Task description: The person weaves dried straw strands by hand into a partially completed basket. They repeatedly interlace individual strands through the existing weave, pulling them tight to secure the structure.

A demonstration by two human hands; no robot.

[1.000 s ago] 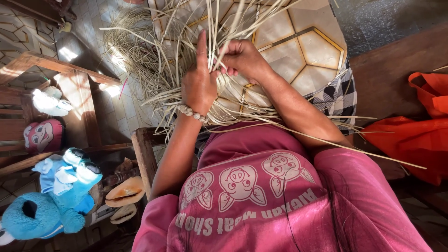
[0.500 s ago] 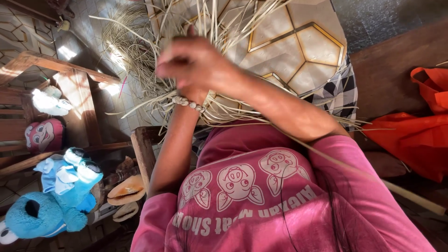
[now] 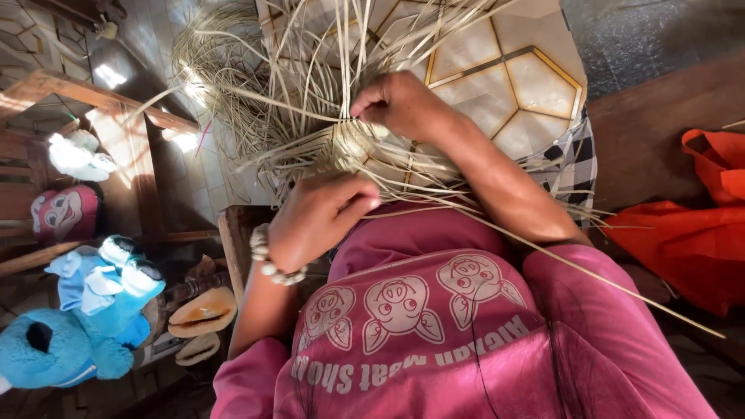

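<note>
Both hands are busy in a loose bundle of pale straw strips (image 3: 326, 116) that fans out far and left over the tiled floor (image 3: 535, 77). The right hand (image 3: 400, 105) is pinched shut on a few strands at the woven knot, while the left hand (image 3: 322, 221), beaded bracelet (image 3: 268, 260) on its wrist, curls closed around strips just nearer. A blue plush toy (image 3: 77, 326) sits near left, with an orange bag (image 3: 691, 233) off right.

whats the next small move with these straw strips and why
Probably draw the strip pinched in the right hand snug toward the woven centre, since loose strips fan out around it and the left hand grips the bundle just below it.
</note>
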